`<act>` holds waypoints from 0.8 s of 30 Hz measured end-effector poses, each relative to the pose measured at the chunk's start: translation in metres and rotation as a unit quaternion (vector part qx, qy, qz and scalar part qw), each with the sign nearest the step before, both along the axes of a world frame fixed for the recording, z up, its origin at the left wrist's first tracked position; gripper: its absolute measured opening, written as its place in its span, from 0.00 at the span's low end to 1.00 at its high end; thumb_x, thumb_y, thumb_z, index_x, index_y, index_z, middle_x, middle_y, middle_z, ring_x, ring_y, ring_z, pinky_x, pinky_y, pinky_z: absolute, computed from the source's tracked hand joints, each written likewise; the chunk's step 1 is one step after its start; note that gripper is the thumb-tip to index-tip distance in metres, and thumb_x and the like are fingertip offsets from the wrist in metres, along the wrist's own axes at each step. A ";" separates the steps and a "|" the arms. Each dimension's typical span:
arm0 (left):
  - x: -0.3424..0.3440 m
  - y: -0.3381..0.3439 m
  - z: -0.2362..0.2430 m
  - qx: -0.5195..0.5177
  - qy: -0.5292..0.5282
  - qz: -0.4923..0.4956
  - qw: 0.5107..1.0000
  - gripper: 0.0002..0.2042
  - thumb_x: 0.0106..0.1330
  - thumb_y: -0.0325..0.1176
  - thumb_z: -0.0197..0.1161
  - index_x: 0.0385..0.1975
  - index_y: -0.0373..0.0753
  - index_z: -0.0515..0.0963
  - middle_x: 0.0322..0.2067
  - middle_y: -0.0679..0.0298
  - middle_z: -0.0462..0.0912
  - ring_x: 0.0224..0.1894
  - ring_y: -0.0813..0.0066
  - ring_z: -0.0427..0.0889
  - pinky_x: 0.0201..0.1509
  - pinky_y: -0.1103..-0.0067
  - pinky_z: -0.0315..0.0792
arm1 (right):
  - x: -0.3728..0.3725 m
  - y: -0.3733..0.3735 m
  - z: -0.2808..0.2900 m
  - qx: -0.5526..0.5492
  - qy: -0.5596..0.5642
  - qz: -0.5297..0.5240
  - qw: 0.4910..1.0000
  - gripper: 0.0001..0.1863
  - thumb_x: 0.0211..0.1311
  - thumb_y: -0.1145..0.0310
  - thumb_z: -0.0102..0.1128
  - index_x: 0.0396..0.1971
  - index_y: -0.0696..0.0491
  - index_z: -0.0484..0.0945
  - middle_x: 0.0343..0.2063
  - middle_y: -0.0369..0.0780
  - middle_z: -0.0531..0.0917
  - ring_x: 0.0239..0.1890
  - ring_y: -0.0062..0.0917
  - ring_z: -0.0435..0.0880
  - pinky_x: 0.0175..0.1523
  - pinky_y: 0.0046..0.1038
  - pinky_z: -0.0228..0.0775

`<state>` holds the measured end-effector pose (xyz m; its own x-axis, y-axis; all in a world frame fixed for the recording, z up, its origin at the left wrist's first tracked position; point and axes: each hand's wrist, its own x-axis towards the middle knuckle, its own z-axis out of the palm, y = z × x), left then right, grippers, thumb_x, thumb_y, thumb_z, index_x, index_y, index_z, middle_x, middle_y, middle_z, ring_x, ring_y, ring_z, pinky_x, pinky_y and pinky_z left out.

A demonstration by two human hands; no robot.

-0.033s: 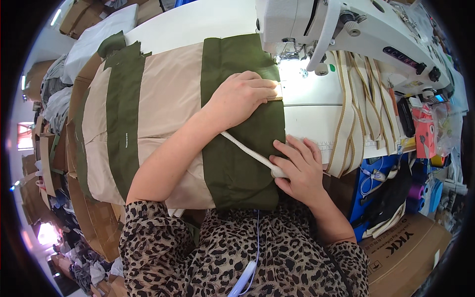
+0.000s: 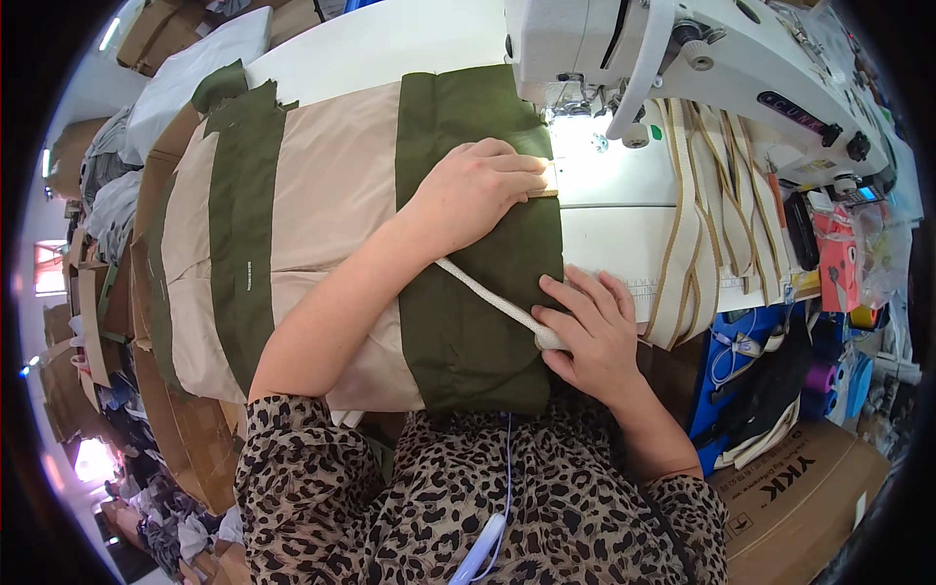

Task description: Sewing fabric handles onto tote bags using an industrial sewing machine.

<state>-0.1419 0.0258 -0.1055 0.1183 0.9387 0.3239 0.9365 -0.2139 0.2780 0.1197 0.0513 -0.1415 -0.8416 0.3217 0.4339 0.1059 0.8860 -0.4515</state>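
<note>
A panel of dark green and beige striped fabric [image 2: 336,146] lies across the white sewing table. My left hand [image 2: 478,190] rests flat on its green right-hand band, fingers stretched towards the fabric's edge. Under those fingertips shows a short tan-edged bit of webbing [image 2: 544,192]. A cream webbing strap [image 2: 487,295], seen nearly edge-on, runs from beneath my left wrist to my right hand [image 2: 597,341]. There my thumb and fingers close on the strap at the fabric's right edge, the other fingertips reaching onto the table. My left hand hides part of the strap.
The white sewing machine [image 2: 702,68] stands beyond my hands, its lamp lighting the needle area. Several cream straps with tan edges [image 2: 682,224] hang over the table at the right. Cardboard boxes [image 2: 185,429] flank the left, and another box [image 2: 799,497] sits lower right.
</note>
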 end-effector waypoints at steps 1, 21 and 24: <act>0.000 0.000 0.000 0.008 0.004 0.000 1.000 0.12 0.58 0.25 0.67 0.42 0.41 0.86 0.47 0.68 0.87 0.48 0.66 0.82 0.55 0.71 0.78 | 0.000 0.000 0.000 -0.002 -0.001 0.000 1.000 0.21 0.41 0.64 0.73 0.41 0.46 0.83 0.58 0.34 0.80 0.63 0.33 0.75 0.66 0.45 0.62; 0.003 -0.002 0.005 -0.020 0.016 0.011 1.000 0.11 0.59 0.26 0.67 0.42 0.42 0.86 0.48 0.69 0.86 0.51 0.66 0.82 0.57 0.72 0.77 | 0.000 -0.001 -0.001 -0.004 0.003 -0.002 1.000 0.20 0.40 0.64 0.72 0.40 0.47 0.84 0.58 0.34 0.81 0.63 0.33 0.75 0.67 0.44 0.62; 0.004 -0.002 0.000 -0.009 0.015 0.017 1.000 0.11 0.60 0.26 0.67 0.42 0.42 0.86 0.49 0.69 0.86 0.52 0.66 0.81 0.58 0.71 0.76 | 0.000 0.000 0.000 -0.011 -0.002 -0.001 1.000 0.21 0.40 0.65 0.73 0.40 0.47 0.84 0.58 0.34 0.80 0.63 0.33 0.75 0.67 0.45 0.62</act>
